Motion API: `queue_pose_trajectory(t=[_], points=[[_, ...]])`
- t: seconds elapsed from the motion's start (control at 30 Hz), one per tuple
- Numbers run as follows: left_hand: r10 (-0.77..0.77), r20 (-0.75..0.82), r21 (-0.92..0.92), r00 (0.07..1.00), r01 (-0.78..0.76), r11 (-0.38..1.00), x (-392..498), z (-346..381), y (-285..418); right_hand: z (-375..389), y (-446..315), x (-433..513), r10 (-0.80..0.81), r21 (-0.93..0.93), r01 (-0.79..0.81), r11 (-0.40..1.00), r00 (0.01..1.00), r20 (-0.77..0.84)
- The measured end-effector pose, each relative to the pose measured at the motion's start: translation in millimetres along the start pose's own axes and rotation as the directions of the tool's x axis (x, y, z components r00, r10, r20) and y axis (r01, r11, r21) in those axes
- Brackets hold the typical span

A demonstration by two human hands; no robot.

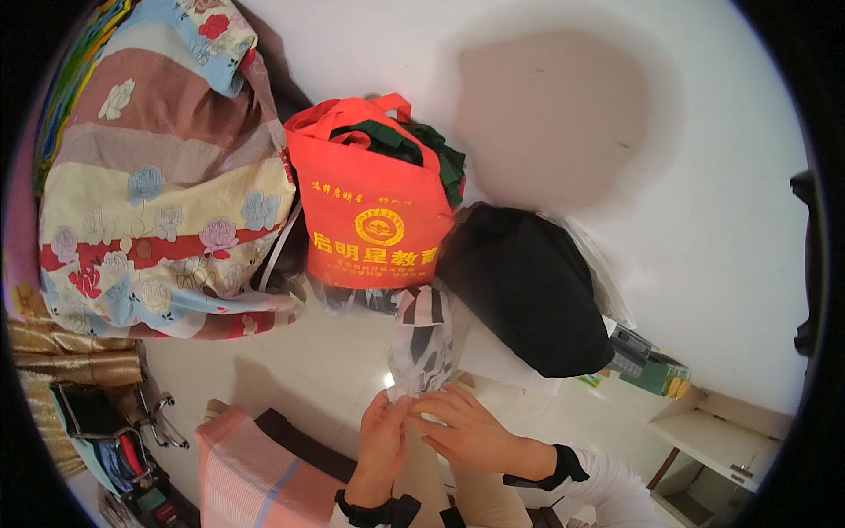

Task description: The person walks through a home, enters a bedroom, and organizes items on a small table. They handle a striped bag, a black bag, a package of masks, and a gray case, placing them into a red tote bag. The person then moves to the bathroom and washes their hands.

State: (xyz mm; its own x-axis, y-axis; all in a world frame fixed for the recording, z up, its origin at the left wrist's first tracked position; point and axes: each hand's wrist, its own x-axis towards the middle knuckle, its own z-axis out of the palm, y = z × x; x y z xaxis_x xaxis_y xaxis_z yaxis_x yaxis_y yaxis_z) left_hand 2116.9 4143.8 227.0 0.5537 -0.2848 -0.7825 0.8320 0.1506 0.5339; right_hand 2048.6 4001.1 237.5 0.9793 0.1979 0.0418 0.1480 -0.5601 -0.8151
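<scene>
Before my legs hangs a translucent plastic bag (422,350) with black-and-white patterned cloth in it. My left hand (383,432) pinches the gathered neck of this bag between thumb and fingers. From the right, my right hand (465,426) reaches over to the same bunched plastic, its fingers bent and its fingertips against the left hand's. The exact grip of the right fingertips is partly hidden. Beyond the plastic bag stands a red cloth tote bag (373,181) with yellow print and dark green cloth at its mouth.
A large flower-patterned fabric cover (165,178) bulges at the left. Right of the tote sits a black bag-like bundle (528,290) against the white wall (713,218). A pink striped cloth (247,472) covers a seat at lower left. An open cabinet (716,455) stands at lower right.
</scene>
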Motion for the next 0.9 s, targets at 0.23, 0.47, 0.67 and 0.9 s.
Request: queue_pose_trajectory(t=[0.23, 0.47, 0.67, 0.9], points=[[-0.069, 0.013, 0.486, 0.998, 0.054, 0.872, -30.8, -44.1, -6.9, -97.2, 67.2, 45.5, 0.187, -0.181, -0.298, 0.937, 0.866, -0.464], [-0.007, -0.070, 0.467, 0.998, 0.039, 0.884, -36.8, -76.7, -1.3, -140.3, 126.5, 200.3, 0.289, -0.179, -0.417, 0.891, 0.825, -0.485], [0.038, -0.157, 0.361, 0.987, 0.021, 0.932, -37.5, -112.4, -5.5, -125.2, 124.0, 257.0, 0.083, -0.291, -0.311, 0.905, 0.799, -0.595], [-0.078, -0.224, 0.289, 0.971, 0.143, 0.947, -28.6, -145.4, 10.1, -136.7, 103.4, 282.3, -0.127, -0.721, -0.365, 0.589, 0.839, -0.528]])
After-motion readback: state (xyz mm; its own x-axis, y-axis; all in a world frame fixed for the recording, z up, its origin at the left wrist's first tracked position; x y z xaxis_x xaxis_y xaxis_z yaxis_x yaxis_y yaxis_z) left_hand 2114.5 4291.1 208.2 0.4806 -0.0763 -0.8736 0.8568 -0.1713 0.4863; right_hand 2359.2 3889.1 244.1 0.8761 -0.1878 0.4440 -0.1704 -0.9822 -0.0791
